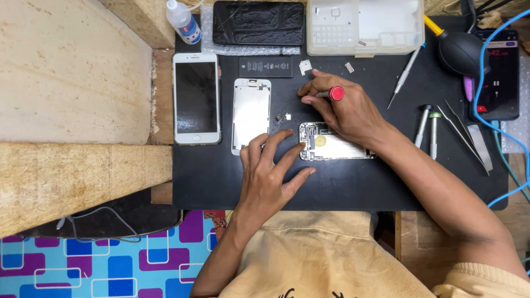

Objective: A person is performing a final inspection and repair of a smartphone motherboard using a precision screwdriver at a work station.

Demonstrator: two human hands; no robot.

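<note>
The opened phone body [337,148] lies near the middle of the black mat [342,187], under my hands. My left hand [270,176] steadies its left end, fingers spread flat. My right hand [342,110] pinches the red-capped screwdriver [331,94], fingers clamped on it, tip beyond the body's far edge. I judge this the small-screw stage; next needs a precise tip placement. Left lie a white frame [251,115] and white phone [196,98]; tweezers [466,135] right, parts tray [364,25] far.

My right hand [350,113] holds a red-capped screwdriver [331,93] above the opened phone body [334,148]. My left hand [270,171] rests spread on the black mat [221,176], fingertips touching that body.
</note>
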